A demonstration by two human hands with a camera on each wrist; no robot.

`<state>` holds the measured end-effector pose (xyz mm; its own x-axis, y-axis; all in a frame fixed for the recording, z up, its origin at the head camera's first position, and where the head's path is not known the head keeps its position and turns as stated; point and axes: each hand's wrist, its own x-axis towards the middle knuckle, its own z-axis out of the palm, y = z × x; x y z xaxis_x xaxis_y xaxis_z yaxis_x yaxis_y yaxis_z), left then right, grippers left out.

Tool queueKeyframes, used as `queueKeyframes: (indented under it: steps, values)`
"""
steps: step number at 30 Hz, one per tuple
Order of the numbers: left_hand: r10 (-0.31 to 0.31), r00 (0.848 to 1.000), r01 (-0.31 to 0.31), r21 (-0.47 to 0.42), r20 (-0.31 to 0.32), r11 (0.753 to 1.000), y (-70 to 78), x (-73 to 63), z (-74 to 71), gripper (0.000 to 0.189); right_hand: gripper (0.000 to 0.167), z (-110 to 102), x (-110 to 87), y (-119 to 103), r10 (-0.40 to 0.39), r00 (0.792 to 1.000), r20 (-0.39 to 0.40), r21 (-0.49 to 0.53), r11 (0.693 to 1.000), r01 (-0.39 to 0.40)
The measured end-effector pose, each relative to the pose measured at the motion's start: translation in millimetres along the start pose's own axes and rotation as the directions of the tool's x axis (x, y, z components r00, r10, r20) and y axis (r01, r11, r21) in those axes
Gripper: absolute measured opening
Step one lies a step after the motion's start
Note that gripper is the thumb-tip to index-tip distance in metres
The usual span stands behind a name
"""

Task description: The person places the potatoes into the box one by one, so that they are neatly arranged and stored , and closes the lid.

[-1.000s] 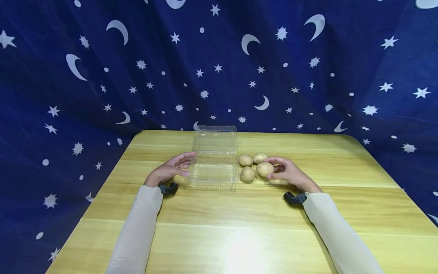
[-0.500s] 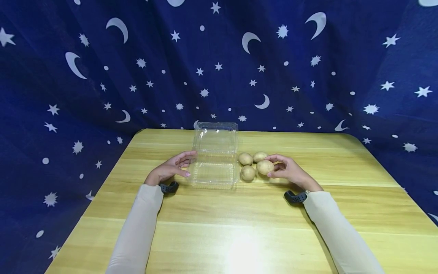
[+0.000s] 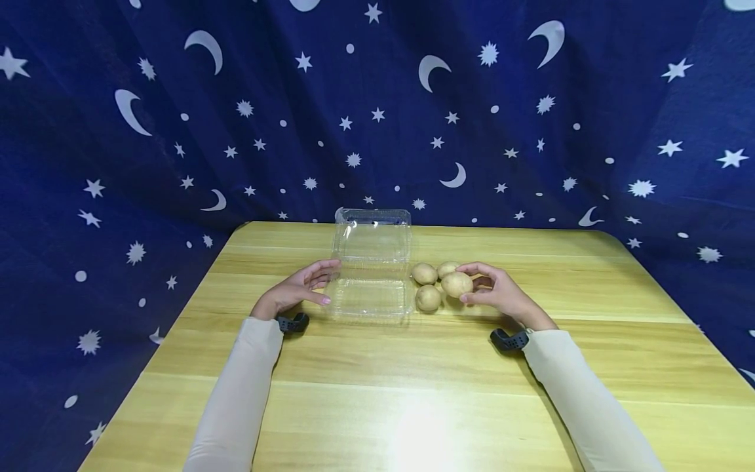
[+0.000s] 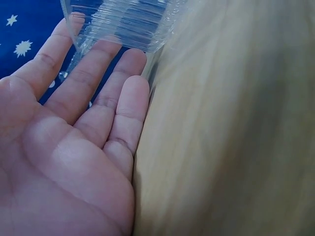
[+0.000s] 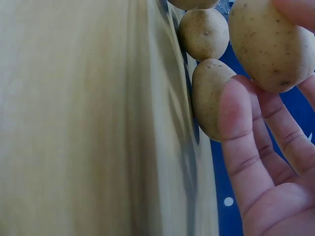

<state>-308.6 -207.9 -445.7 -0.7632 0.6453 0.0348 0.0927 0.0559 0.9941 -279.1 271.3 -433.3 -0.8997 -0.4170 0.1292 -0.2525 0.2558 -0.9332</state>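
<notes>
Sitting between the thumb and fingers of the right hand [image 3: 498, 292], the held potato [image 3: 457, 284] is being pinched by its sides, its longer axis seemingly running left and right, so that its free end is facing away from the palm and toward the clear box [image 3: 371, 299]. In the right wrist view it is hanging off the table [image 5: 74, 123]. Just left of the grip, on the near side, a round potato [image 3: 428, 298] is lying on the table between it and the box; a second potato [image 3: 424, 273] is resting to the left and farther back, and a third potato [image 3: 446, 267] is sitting right behind the held one, partly covered by it and so close to the fingers that I cannot tell whether they are touching it. Farther left of the grip, past these three, the box is standing open with its lid [image 3: 373, 237] raised at the back. On the side of the box away from the grip, the left hand [image 3: 295, 288] is loosely spreading its fingers, their tips seemingly touching the left wall without curling round it. Behind everything, a blue curtain [image 3: 377, 78] is hanging.
</notes>
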Motion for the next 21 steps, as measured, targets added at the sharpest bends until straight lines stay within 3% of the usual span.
queueKeyframes:
  steps: [21]
  values:
    - [-0.008, 1.0, 0.008, 0.017, -0.013, 1.0, -1.5, 0.3, -1.6, 0.1, 0.056, 13.7, 4.1, -12.7, -0.077, 0.997, -0.016, 0.016, 0.997, 0.077]
